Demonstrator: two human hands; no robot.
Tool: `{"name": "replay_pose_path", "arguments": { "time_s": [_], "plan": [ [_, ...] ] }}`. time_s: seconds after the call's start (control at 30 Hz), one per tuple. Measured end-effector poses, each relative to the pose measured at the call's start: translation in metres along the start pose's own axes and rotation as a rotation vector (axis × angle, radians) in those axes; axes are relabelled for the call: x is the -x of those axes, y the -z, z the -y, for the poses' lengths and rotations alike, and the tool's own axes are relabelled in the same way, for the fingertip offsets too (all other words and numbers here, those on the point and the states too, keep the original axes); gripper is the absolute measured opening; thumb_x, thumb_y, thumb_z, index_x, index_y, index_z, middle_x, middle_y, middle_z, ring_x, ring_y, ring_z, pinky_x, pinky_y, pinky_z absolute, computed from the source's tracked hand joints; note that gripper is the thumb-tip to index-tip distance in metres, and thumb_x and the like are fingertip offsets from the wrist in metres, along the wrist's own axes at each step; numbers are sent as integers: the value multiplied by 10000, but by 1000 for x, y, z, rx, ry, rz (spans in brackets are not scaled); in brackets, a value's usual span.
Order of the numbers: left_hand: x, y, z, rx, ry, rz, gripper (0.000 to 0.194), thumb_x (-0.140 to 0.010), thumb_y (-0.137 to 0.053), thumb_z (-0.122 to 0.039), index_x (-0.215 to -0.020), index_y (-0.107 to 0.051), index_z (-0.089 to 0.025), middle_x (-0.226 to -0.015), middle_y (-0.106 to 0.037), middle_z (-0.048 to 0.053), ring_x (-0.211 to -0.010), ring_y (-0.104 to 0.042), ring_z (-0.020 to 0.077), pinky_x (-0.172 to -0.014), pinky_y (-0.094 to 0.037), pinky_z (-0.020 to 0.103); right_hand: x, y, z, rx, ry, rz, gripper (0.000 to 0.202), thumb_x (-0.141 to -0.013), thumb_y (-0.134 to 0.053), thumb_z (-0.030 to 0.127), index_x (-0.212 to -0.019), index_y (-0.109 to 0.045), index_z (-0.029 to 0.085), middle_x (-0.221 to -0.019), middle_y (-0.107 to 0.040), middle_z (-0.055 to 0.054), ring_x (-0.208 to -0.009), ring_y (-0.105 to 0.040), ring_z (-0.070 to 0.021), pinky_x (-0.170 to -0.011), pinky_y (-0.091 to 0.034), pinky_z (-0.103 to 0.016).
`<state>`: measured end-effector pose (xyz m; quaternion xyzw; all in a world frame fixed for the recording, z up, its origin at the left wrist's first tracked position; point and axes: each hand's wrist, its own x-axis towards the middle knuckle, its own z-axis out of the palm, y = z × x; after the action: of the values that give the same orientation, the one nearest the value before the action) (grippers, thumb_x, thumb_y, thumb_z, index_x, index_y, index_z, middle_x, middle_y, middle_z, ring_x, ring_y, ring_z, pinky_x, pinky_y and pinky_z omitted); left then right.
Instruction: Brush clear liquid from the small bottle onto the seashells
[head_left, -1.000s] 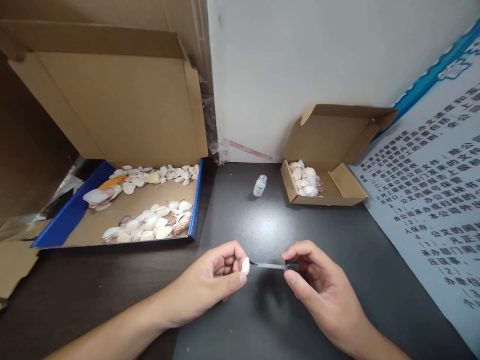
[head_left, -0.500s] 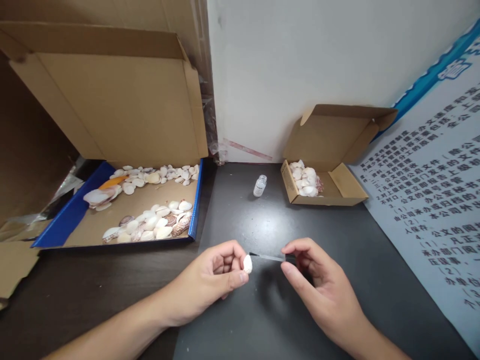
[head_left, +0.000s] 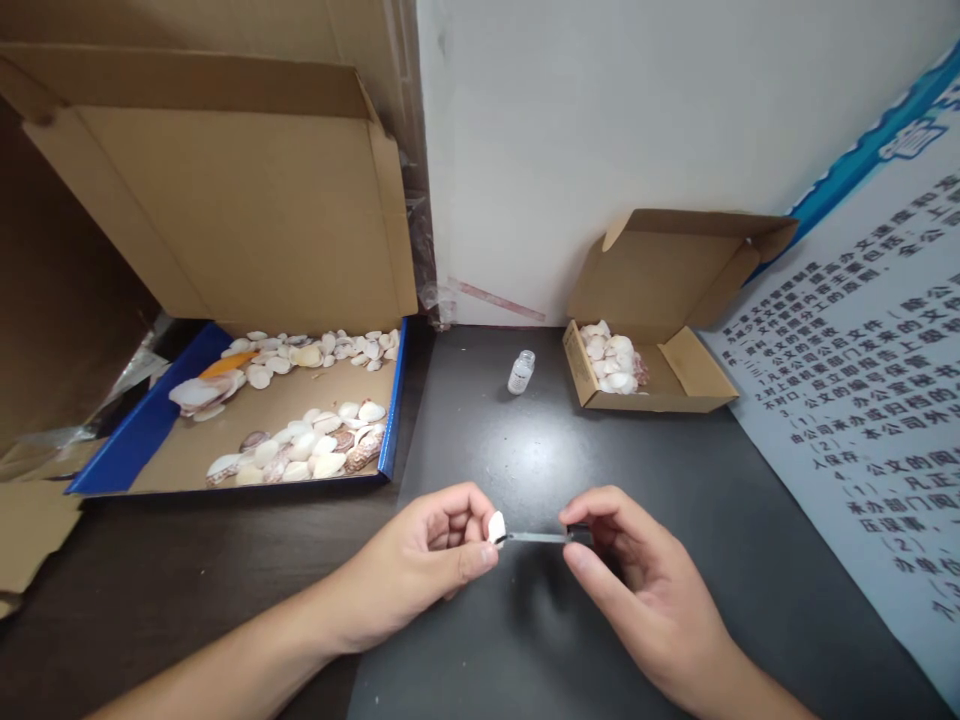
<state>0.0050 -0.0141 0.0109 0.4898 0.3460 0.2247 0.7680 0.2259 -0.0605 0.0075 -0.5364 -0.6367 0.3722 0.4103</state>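
Observation:
Over the front of the dark mat, my left hand (head_left: 442,545) pinches a small white seashell (head_left: 496,527) between thumb and fingertips. Across from it, my right hand (head_left: 630,570) grips the black cap of a brush applicator (head_left: 538,538). Its thin pale stem points left, and the dark tip touches or overlaps the shell's lower edge. Farther back, an uncapped small clear bottle (head_left: 520,372) with a whitish label stands upright on the mat.
A blue-sided cardboard box (head_left: 397,400) at left lies open, holding several shells in two groups. At the back right, a smaller open cardboard box (head_left: 660,402) contains white shells. A white wall (head_left: 600,110) rises behind, and a printed sheet (head_left: 840,420) lines the right.
The brush applicator's tip has come down from the shell's upper edge to its lower edge. My left hand still holds the shell in nearly the same place.

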Motion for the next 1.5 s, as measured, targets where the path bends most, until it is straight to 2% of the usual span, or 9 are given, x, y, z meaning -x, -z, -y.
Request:
{"name": "replay_pose_path", "arguments": {
  "time_s": [0.13,0.3,0.43,0.6,0.93,1.07,1.23,1.37,1.5],
  "plan": [
    [0,-1,-1,-7,-7,1,330,-828,-699,-443,-833,-504,-176,-671,-401,-69,-567,-333,66,-523,-262,212,1,1,-2,54,14,-51,59,-915,-586,247,-973,-579,254,-668,-532,40,-573,-523,-134,-537,-438,-227],
    [0,0,0,-5,-3,1,336,-825,-701,-448,-835,-502,-177,-673,-404,-68,-567,-338,66,-524,-264,210,3,1,-2,-30,7,12,49,-925,-558,256,-972,-571,248,-661,-529,37,-543,-522,-134,-505,-432,-229],
    [0,0,0,-12,-2,3,326,-825,-702,-438,-833,-507,-177,-683,-411,-63,-576,-342,68,-528,-266,210,2,1,-2,23,-7,-47,54,-908,-588,248,-962,-583,244,-664,-537,31,-573,-530,-142,-534,-442,-236],
    [0,0,0,-10,-18,-4,335,-817,-706,-449,-830,-506,-179,-686,-417,-62,-577,-341,70,-533,-268,211,3,1,-1,-62,32,48,68,-903,-576,235,-966,-581,259,-664,-540,37,-537,-515,-134,-495,-427,-230],
    [0,0,0,4,-10,9,331,-820,-707,-438,-831,-499,-180,-685,-412,-66,-577,-338,68,-530,-263,208,3,0,0,-85,-25,22,55,-909,-583,254,-964,-582,257,-681,-541,38,-531,-511,-127,-482,-422,-221],
    [-1,-1,-1,-5,-3,-1,343,-813,-708,-452,-829,-499,-181,-694,-414,-64,-578,-335,70,-532,-263,210,2,0,-2,-12,-40,-46,60,-905,-604,261,-962,-588,253,-665,-528,38,-563,-518,-137,-521,-429,-231],
    [0,-1,-2,-3,6,0,345,-816,-705,-453,-824,-494,-181,-688,-406,-65,-583,-328,73,-536,-259,213,3,1,1,-42,-14,15,54,-902,-587,251,-955,-584,249,-644,-527,41,-540,-526,-137,-504,-437,-230],
    [0,-1,-2,-14,-7,1,342,-818,-703,-452,-823,-496,-180,-689,-410,-65,-587,-323,74,-542,-253,216,3,1,2,5,-8,-35,59,-904,-593,247,-963,-584,252,-658,-531,39,-549,-519,-135,-511,-435,-229],
    [0,-1,-1,-17,-12,5,334,-822,-702,-443,-821,-491,-183,-690,-411,-65,-587,-336,76,-550,-260,221,3,0,1,-55,14,34,66,-912,-573,244,-974,-575,268,-660,-529,48,-533,-516,-126,-493,-429,-218]
  ]
}}
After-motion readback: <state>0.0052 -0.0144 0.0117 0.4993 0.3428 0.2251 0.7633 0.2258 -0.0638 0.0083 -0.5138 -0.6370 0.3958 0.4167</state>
